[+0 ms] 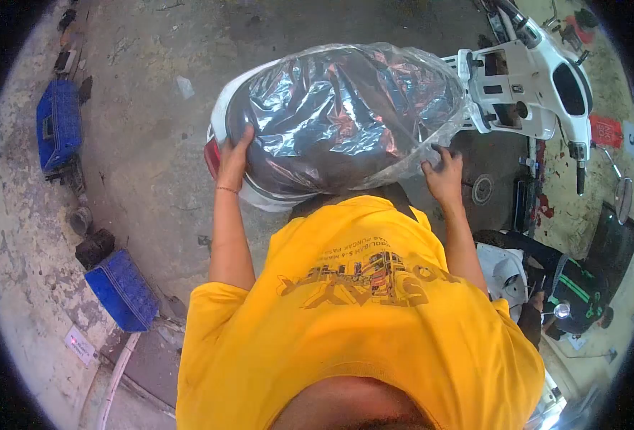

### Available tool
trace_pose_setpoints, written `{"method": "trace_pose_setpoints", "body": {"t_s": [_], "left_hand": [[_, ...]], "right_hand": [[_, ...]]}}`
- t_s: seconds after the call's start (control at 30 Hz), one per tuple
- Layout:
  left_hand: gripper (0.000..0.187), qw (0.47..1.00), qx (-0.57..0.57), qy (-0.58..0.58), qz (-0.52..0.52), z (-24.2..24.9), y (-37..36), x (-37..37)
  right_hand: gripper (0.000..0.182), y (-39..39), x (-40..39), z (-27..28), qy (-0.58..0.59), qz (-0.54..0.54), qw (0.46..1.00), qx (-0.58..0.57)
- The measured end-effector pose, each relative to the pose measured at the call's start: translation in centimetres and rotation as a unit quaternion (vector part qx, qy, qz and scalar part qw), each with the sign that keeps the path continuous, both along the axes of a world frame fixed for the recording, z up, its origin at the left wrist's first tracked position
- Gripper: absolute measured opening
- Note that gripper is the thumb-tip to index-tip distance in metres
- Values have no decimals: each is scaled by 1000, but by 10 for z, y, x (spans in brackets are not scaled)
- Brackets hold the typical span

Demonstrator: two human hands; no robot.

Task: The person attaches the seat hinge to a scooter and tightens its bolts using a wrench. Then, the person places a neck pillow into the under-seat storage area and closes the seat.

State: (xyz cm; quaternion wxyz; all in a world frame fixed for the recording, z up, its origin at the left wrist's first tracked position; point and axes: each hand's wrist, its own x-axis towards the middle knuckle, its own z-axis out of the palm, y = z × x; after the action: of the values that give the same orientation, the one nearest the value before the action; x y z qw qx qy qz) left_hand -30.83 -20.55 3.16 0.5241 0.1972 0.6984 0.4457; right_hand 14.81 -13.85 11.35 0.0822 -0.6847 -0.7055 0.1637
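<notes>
In the head view, a scooter seat (295, 175) lies under a crinkled clear plastic cover (346, 107). My left hand (234, 161) rests against the rear end of the seat, thumb stretched out over the plastic; some of its fingers are hidden or hard to make out. Darkened fingertips show on my right hand (444, 173), which pinches the loose lower edge of the cover near the front of the seat. White body panels (224, 100) and a red tail light (212, 156) show around the seat's rear.
The scooter's white front part with its handlebar (571, 93) extends to the right. Two blue boxes (122, 290) stand along the left wall. Another person (578, 294) is low beside a second white scooter (502, 272) at lower right. A round drain cover (482, 189) is in the floor.
</notes>
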Motion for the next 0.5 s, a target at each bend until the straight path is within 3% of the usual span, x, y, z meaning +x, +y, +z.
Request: {"method": "trace_pose_setpoints", "body": {"t_s": [0.03,0.1,0.13,0.2,0.23,0.3,0.33,0.37,0.43,0.5], "left_hand": [[78,1000,-2,1,0,5,3,1],[66,980,40,-165,100,26,2,6],[54,969,108,-202,89,31,4,5],[54,959,165,-226,46,104,13,25],[55,953,211,-215,-37,140,26,37],[66,945,265,-74,-177,203,65,76],[67,904,375,111,-176,214,91,104],[61,888,352,116,-271,243,113,123],[60,845,421,320,-75,289,132,192],[85,839,416,199,-289,297,200,196]], "right_hand": [[46,0,1,4,1,0,1000,-2],[47,-7,5,24,45,-16,999,-8],[51,-7,8,37,77,18,996,36],[54,-3,27,62,119,9,991,67],[53,4,32,82,196,-41,977,65],[54,25,35,137,193,-106,965,145],[60,37,55,154,309,-83,935,155],[63,44,48,183,424,-93,888,152],[61,57,66,219,463,-52,868,172],[54,70,60,246,341,5,908,241]]}}
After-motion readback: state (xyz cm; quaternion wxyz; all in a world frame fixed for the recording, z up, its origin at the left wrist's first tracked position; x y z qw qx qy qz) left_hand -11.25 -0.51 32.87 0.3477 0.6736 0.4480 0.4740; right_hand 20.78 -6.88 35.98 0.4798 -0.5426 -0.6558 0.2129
